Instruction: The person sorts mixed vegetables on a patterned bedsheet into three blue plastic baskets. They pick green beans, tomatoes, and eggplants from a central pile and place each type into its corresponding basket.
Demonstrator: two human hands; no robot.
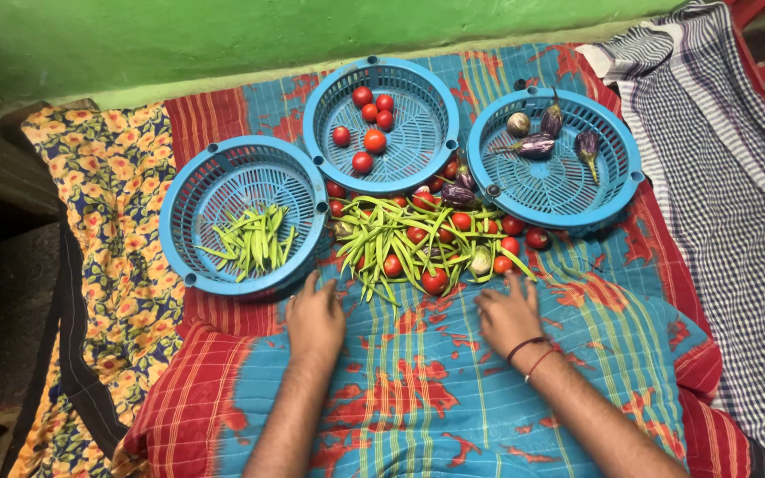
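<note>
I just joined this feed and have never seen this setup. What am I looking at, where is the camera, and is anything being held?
There is no machine: these are a person's two bare hands, seen from a camera on their head looking down. The left hand and right hand lie flat on a patterned cloth, holding nothing, fingers near a mixed pile of vegetables. Behind the pile stand three blue baskets: the left basket holds green beans, the middle basket tomatoes, the right basket small eggplants.
</note>
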